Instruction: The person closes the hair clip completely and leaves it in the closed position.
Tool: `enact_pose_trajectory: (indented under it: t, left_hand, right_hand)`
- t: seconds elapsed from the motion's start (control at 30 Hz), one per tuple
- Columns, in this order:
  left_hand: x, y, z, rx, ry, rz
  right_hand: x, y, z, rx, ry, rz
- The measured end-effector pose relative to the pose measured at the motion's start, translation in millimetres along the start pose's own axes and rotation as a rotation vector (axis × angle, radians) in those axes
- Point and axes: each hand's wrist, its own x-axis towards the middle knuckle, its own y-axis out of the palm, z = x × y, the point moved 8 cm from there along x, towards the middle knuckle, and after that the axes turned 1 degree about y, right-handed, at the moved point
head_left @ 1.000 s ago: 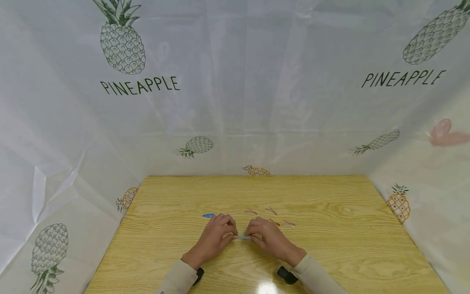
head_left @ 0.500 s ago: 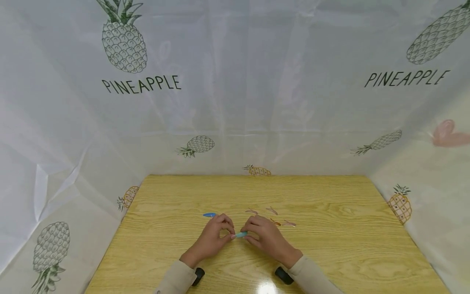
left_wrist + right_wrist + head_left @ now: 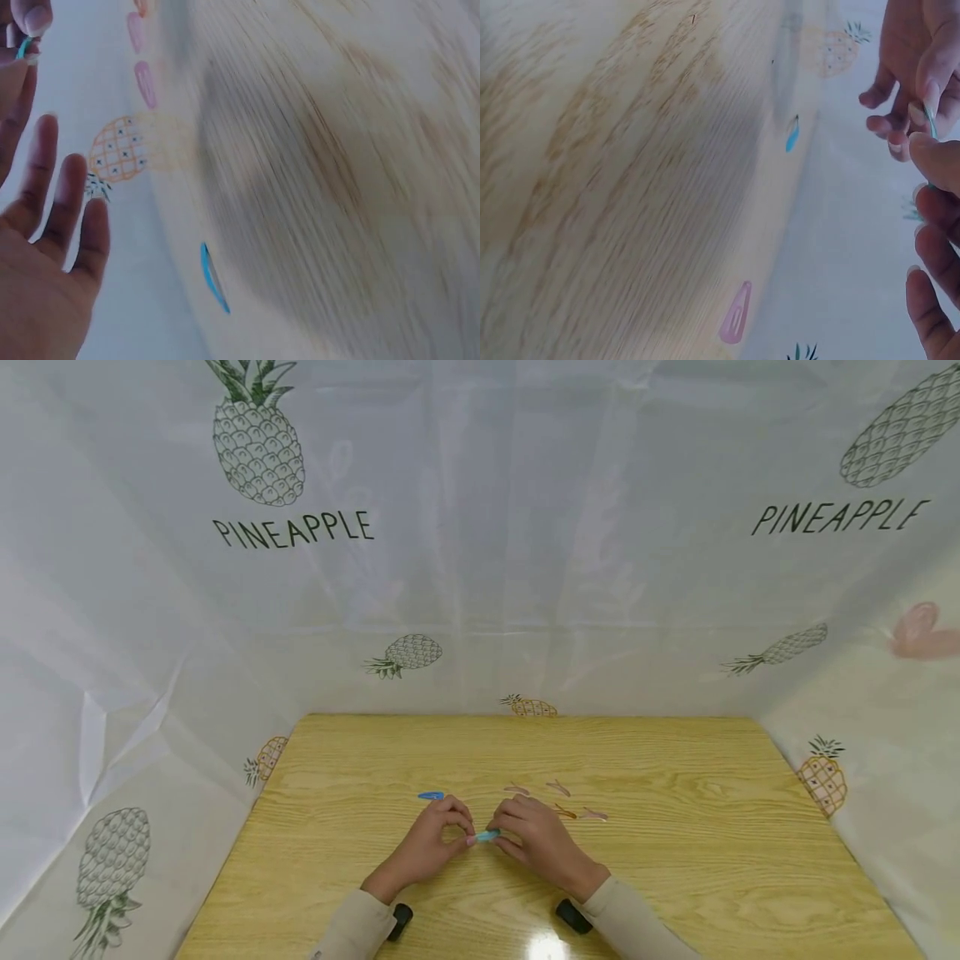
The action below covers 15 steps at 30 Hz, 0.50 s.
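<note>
A light teal hair clip (image 3: 487, 835) is held between both hands just above the table. My left hand (image 3: 433, 839) pinches its left end between thumb and fingertip. At the other end, my right hand (image 3: 534, 837) grips it with thumb and index finger. The wrist views show the teal clip (image 3: 931, 124) as a thin strip, partly covered by fingertips. The left hand's other fingers (image 3: 64, 202) are spread away from it. Beyond the left hand lies a blue hair clip (image 3: 431, 795). Behind and right of the right hand are pink hair clips (image 3: 594, 814) and an orange clip (image 3: 566, 812).
The wooden table (image 3: 675, 860) fills the lower part of the head view. A white pineapple-print sheet (image 3: 480, 568) hangs around its back and sides. Black wrist devices (image 3: 573, 917) sit beneath both cuffs.
The teal clip has turned from nearly level to tilted, right end higher, and more of it shows. Both hands have shifted slightly left and away. The other clips lie as before.
</note>
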Motion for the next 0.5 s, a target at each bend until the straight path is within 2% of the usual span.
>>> enact_pose_trajectory:
  t: [0.17, 0.27, 0.33, 0.5]
  left_hand:
    - [-2.6, -10.8, -14.4, 0.322, 0.127, -0.132]
    - [-4.4, -13.6, -22.3, 0.478, 0.204, -0.182]
    - [-5.8, -14.6, -24.4, 0.539, 0.233, -0.195]
    - [-9.8, -18.2, -22.5, 0.588, 0.252, -0.213]
  right_hand:
    - [4.0, 3.0, -1.2, -0.008, 0.032, 0.006]
    - [7.4, 3.4, -1.0, 0.015, 0.059, -0.003]
    - [9.0, 4.1, -0.6, 0.037, 0.074, -0.011]
    - [13.0, 10.3, 0.0, 0.072, 0.112, -0.019]
